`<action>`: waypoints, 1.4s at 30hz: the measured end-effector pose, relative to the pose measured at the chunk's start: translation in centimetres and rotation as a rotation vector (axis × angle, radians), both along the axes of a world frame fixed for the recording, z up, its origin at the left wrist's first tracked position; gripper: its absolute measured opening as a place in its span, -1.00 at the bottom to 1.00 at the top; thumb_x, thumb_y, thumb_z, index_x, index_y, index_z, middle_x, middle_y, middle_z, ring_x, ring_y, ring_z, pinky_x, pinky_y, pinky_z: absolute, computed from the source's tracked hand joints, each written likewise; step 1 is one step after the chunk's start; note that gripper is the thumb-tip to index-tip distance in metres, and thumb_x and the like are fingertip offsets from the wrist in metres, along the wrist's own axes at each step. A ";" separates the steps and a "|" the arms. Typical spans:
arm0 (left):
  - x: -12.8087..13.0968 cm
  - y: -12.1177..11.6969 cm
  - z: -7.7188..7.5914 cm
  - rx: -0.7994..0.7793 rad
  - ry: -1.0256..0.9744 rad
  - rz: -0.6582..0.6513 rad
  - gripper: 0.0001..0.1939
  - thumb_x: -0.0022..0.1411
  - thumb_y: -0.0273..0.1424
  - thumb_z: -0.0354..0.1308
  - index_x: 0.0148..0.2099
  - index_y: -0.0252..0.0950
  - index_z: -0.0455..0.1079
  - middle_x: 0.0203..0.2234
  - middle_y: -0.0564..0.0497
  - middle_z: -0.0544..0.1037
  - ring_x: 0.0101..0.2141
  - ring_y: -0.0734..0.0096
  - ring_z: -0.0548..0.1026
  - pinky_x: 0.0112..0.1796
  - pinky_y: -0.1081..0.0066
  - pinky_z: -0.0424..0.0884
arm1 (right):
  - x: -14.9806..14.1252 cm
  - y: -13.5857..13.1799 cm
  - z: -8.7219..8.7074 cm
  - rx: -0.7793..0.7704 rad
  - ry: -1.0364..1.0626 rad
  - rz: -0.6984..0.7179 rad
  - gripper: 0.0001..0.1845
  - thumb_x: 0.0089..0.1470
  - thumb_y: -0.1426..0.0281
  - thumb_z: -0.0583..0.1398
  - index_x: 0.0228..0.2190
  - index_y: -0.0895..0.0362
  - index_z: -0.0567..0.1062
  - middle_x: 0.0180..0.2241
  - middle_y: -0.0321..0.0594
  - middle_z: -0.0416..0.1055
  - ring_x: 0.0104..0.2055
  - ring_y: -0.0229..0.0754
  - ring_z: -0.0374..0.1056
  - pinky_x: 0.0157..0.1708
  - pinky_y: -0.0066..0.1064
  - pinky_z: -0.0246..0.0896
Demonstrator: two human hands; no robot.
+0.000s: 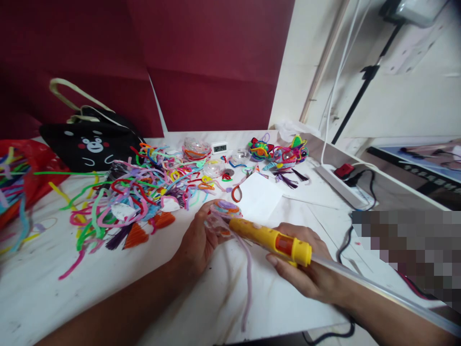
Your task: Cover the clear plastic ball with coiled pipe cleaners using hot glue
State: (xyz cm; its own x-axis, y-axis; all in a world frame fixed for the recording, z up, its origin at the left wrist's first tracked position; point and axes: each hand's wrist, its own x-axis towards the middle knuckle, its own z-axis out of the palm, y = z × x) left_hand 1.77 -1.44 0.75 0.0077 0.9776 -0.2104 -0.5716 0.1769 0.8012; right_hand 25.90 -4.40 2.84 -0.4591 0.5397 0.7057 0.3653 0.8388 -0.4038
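Note:
My right hand [306,264] is closed around a yellow glue gun [270,238] with a clear glue stick [378,293] sticking out of its back. The nozzle points left at a small clear dome wound with coloured pipe cleaners [223,216]. My left hand [198,240] grips that dome from the left side. A pale purple pipe cleaner [248,274] hangs down from the dome across the white table [43,288].
A big tangle of coloured pipe cleaners [137,197] lies to the left, with a black bear-face bag [90,144] behind it. Several clear domes [214,167], finished pipe-cleaner pieces [277,153], a small digital clock [219,147] and a power strip [342,185] sit farther back and right.

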 end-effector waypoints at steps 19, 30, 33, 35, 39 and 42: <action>-0.4 0.0 0.5 -0.003 -0.022 -0.067 -0.77 0.32 -0.31 0.15 -0.06 -0.23 0.56 -0.26 -0.16 0.82 -0.32 0.06 0.77 -0.18 0.09 0.75 | 0.4 0.1 -0.4 0.038 0.019 0.004 -0.64 0.26 0.44 0.26 0.04 -0.09 0.38 -0.27 -0.27 0.63 -0.44 -0.07 0.57 -0.47 -0.29 0.53; -0.5 0.0 0.9 -0.014 -0.072 -0.070 -0.84 0.34 -0.36 0.21 -0.16 -0.33 0.58 -0.31 -0.15 0.82 -0.31 0.11 0.79 -0.20 0.11 0.76 | 0.4 0.3 -0.3 0.068 0.005 -0.038 -0.71 0.27 0.43 0.24 -0.05 -0.08 0.32 -0.27 -0.25 0.64 -0.45 -0.06 0.60 -0.47 -0.31 0.55; -0.5 0.0 1.0 -0.017 -0.080 -0.067 -0.82 0.31 -0.36 0.21 -0.15 -0.33 0.59 -0.34 -0.12 0.82 -0.34 0.13 0.78 -0.31 0.24 0.74 | 0.6 0.2 -0.3 0.063 -0.012 -0.044 -0.69 0.28 0.43 0.24 -0.01 -0.08 0.33 -0.27 -0.24 0.63 -0.43 -0.06 0.60 -0.45 -0.30 0.57; -0.4 0.0 1.2 -0.020 -0.083 -0.063 -0.81 0.30 -0.36 0.21 -0.16 -0.34 0.60 -0.36 -0.13 0.81 -0.34 0.13 0.78 -0.36 0.30 0.72 | 0.7 0.2 -0.4 0.053 -0.026 -0.046 -0.68 0.31 0.42 0.24 0.03 -0.09 0.34 -0.25 -0.23 0.63 -0.41 -0.06 0.60 -0.43 -0.28 0.57; -0.2 -0.2 1.7 -0.036 -0.082 -0.049 -0.76 0.34 -0.34 0.16 -0.23 -0.36 0.61 -0.36 -0.16 0.81 -0.35 0.12 0.78 -0.34 0.25 0.74 | 0.9 0.2 -0.7 0.064 -0.024 -0.039 -0.74 0.40 0.33 0.22 0.07 -0.11 0.36 -0.22 -0.20 0.63 -0.37 -0.06 0.59 -0.42 -0.26 0.57; -0.1 -0.2 2.1 -0.062 -0.074 -0.029 -0.66 0.44 -0.33 0.04 -0.23 -0.35 0.61 -0.37 -0.16 0.80 -0.35 0.13 0.77 -0.31 0.19 0.76 | 0.9 0.2 -0.9 0.048 -0.006 -0.026 -0.73 0.41 0.31 0.22 0.09 -0.11 0.36 -0.23 -0.20 0.62 -0.39 -0.06 0.58 -0.43 -0.25 0.57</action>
